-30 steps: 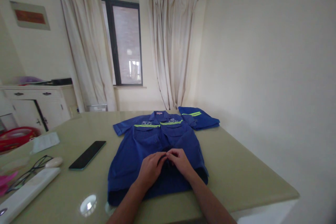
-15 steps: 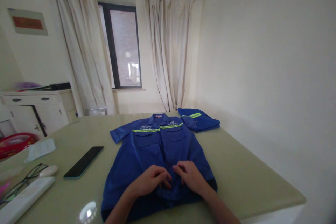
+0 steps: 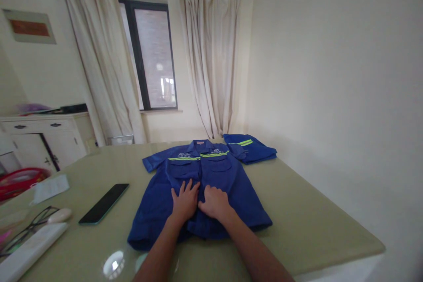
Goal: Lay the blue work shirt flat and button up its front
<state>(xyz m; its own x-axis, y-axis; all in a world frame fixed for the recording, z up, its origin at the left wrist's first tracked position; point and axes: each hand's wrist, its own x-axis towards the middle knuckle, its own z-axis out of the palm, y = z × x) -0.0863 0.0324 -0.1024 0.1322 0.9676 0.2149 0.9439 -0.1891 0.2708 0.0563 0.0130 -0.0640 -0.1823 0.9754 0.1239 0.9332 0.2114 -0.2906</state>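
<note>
A blue short-sleeved work shirt [image 3: 155, 205] lies front up on the table, collar toward the window, with a yellow-green stripe across its chest. My left hand [image 3: 185, 200] rests on the shirt left of the button line, fingers spread flat. Just to the right, my right hand [image 3: 214, 201] is on the front opening with its fingers curled down into the cloth and the thumb pointing left. The fingertips of that hand are hidden beneath it. Part of the lower button line is covered by my hands.
A folded blue garment [image 3: 257, 152] with a matching stripe lies beyond the shirt's right sleeve, near the wall. On the left of the table [image 3: 313, 220] are a phone [image 3: 104, 204], glasses [image 3: 31, 227], a white long box [image 3: 33, 253] and a face mask [image 3: 51, 188].
Both hands have moved forward up the shirt front. The left fingers have spread out flat, and the right fingers have curled onto the cloth. The lower hem has shifted away from me.
</note>
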